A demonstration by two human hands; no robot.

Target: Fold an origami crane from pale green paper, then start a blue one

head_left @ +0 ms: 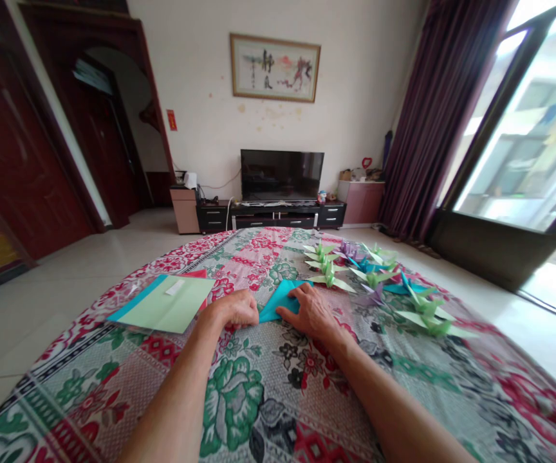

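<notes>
I had left hand (237, 310) curled loosely, right hand (309, 310) flat on teal paper (278, 298), its point aimed away from me, fold running left-near to right-far

Bare table (268, 411) lies open near the person. Paper cranes (374, 276) crowd the right beyond the hands; a stack of paper sheets (166, 305) blocks the left.

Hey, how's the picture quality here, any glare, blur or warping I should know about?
Head view: the window at right is blown out with daylight glare; straight lines like the door frame bow from wide-angle distortion; the flowered cloth smears toward the right edge; the hands, left hand and right hand on the teal paper, are evenly lit and fairly sharp.
</notes>
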